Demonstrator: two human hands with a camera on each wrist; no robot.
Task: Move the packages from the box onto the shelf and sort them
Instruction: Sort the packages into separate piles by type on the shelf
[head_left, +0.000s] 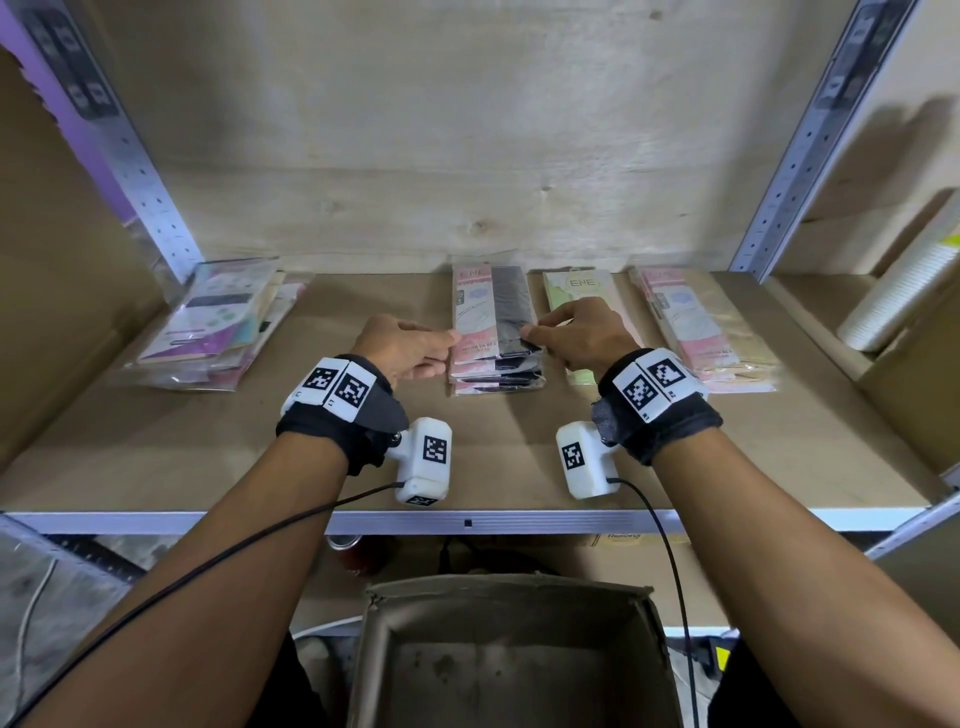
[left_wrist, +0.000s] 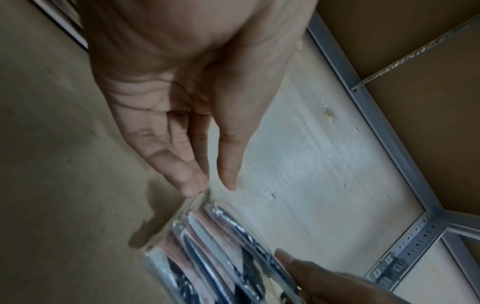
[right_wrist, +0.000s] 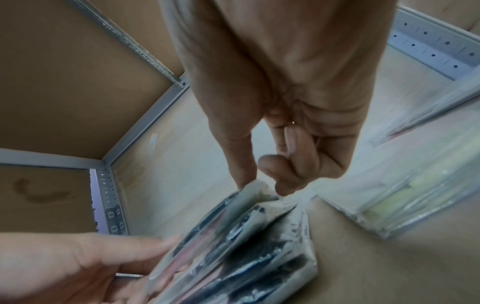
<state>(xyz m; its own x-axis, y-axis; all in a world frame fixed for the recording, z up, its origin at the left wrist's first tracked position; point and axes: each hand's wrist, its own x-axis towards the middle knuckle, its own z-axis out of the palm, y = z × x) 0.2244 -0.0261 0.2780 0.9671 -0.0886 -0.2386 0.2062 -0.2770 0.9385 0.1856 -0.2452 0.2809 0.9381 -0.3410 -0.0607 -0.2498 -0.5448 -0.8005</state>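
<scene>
A stack of pink-and-black packages (head_left: 493, 332) lies mid-shelf on the brown shelf board (head_left: 493, 447). My left hand (head_left: 449, 353) is at the stack's left edge. In the left wrist view its straight fingers (left_wrist: 192, 185) and thumb touch the plastic edge of the stack (left_wrist: 207, 246). My right hand (head_left: 530, 332) is at the right edge. There the thumb and curled forefinger (right_wrist: 275, 174) pinch the rim of the top package (right_wrist: 249, 197). The cardboard box (head_left: 509, 584) stands below the shelf in front of me, and no packages show inside it.
A loose pile of mixed packages (head_left: 208, 327) lies at the shelf's left. A green stack (head_left: 576, 291) and a pink stack (head_left: 696, 322) lie right of my hands. Metal uprights (head_left: 156, 197) frame the bay. A white roll (head_left: 898, 291) lies in the neighbouring bay.
</scene>
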